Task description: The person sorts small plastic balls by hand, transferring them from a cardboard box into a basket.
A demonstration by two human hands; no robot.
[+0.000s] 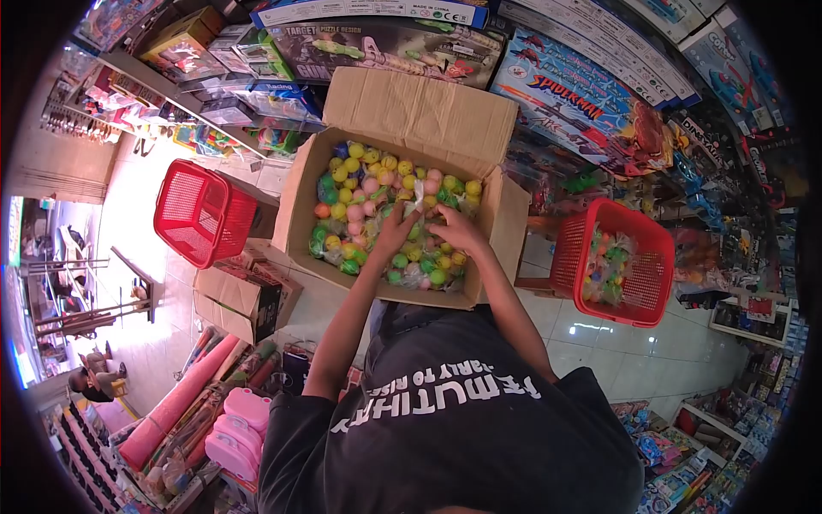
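Note:
A cardboard box (301,199) stands open in front of me, filled with small yellow, pink, green and a few blue and orange balls in clear plastic bags. My left hand (396,230) is in the box, its fingers closed on a clear plastic bag of balls (419,199). From the other side, my right hand (455,231) grips the same bag, with its thumb and fingers bent towards the left hand. A twisted whitish end of plastic sticks up between the hands. Some fingertips are hidden by the plastic.
To the right, a red basket (664,265) holds bagged balls. Another red basket (229,214) stands left, near a smaller carton (227,300). Boxed toys (574,94) are stacked behind the box. Pink bags (237,433) and long rolls (175,403) lie at lower left.

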